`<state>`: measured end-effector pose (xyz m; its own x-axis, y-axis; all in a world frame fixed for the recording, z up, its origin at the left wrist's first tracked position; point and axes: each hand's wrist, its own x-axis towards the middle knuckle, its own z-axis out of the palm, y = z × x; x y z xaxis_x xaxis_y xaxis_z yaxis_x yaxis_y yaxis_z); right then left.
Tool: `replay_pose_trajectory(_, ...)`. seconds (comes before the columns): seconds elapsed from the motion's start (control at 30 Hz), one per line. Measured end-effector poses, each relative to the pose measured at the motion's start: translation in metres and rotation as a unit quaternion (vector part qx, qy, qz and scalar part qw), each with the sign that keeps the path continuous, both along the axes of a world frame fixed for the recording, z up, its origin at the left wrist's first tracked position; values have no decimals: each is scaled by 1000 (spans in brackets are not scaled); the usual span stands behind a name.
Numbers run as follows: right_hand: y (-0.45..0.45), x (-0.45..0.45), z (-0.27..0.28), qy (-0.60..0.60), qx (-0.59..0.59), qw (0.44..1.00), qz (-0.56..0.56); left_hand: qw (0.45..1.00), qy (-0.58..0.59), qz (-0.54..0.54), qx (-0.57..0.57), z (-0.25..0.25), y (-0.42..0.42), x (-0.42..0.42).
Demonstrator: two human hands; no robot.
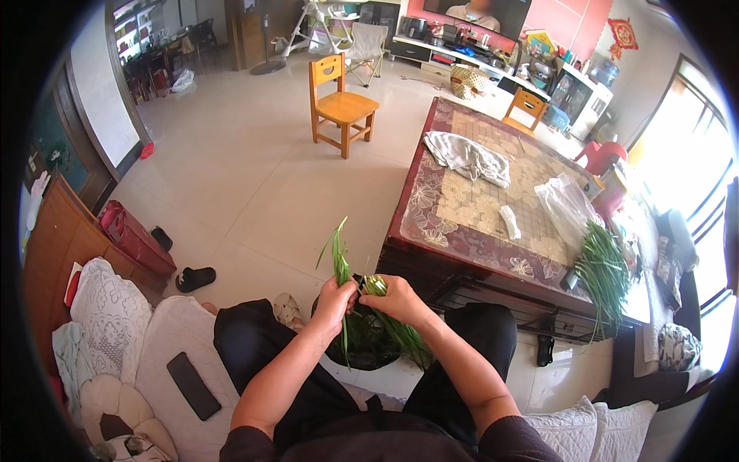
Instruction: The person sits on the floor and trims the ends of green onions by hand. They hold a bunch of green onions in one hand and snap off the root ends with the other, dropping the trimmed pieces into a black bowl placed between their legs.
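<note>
In my left hand is a small bunch of long green leaves, like garlic chives, with tips pointing up and some blades hanging below the fist. My right hand grips a thicker bunch of chives; its pale cut ends face up by the thumb and its leaves trail down toward my right knee. Both hands are close together, nearly touching. Under them, between my knees, sits a black bag-lined container with greens inside, partly hidden by my hands and forearms.
A table at the right bears a cloth, a clear plastic bag and a larger heap of chives overhanging its edge. A small wooden chair stands ahead. A dark phone lies on the seat to my left.
</note>
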<state>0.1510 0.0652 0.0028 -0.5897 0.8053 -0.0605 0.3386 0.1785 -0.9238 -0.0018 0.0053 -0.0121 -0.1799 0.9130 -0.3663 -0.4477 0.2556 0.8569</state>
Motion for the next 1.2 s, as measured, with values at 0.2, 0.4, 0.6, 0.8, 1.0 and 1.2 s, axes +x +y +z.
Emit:
replay_pose_trajectory(0.2,0,1,13,-17,-66,998,-12,1000,-18,-24,4,-2,0,-3)
replay_pose_trajectory(0.4,1,3,8,85,-171,982,-11,998,-27,-44,23,-3,1,-3)
replay_pose_trajectory(0.6,1,1,5,173,-257,950,-19,997,-38,-37,49,-2,1,-4)
replay_pose_trajectory(0.8,2,0,3,177,-270,946,-8,998,-31,-29,55,-4,0,-6)
replay_pose_trajectory(1.0,5,3,0,173,-283,943,9,995,31,2,98,1,1,-3)
replay_pose_trajectory(1.2,7,8,9,124,-277,952,31,994,42,38,95,0,4,-15)
